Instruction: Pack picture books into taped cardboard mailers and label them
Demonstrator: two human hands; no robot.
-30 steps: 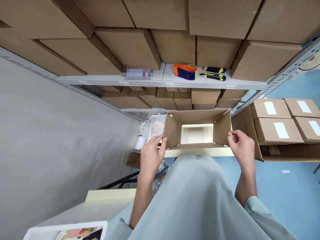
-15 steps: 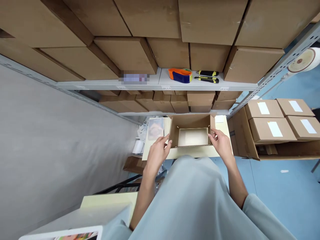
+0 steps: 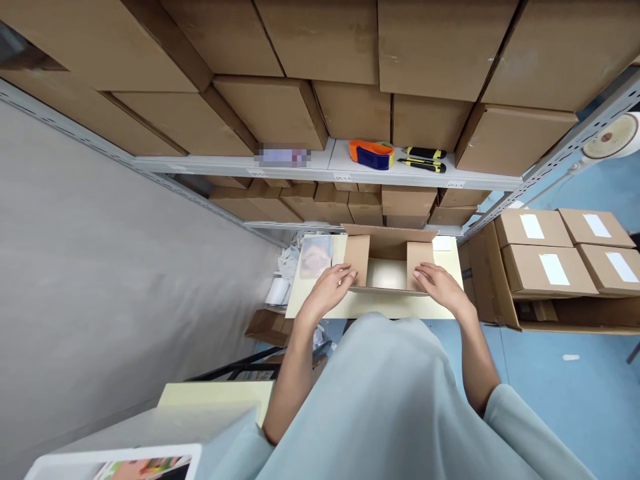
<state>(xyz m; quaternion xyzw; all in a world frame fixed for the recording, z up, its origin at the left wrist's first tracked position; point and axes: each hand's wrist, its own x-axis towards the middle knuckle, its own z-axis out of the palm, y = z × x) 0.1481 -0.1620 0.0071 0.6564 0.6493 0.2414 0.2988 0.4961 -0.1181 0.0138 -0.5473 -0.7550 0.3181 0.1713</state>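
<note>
A brown cardboard box (image 3: 387, 248) stands on the pale yellow table (image 3: 310, 308), its top open and a light surface showing inside. Its two side flaps are folded inward, and the far flap stands up. My left hand (image 3: 331, 287) touches the left flap near the box's front corner, fingers apart. On the right flap lie the fingers of my right hand (image 3: 440, 285), also spread. Neither hand grips anything.
A metal shelf (image 3: 320, 167) stacked with boxes carries two yellow-black cutters (image 3: 424, 160) and an orange-blue roll (image 3: 371, 155). Labelled boxes (image 3: 554, 268) sit inside a large carton (image 3: 493, 283) at right. A clear sheet (image 3: 316, 256) lies left of the box.
The box's side flaps have folded inward, covering part of the opening. Both hands have moved with them onto the flaps. The view has shifted slightly.
</note>
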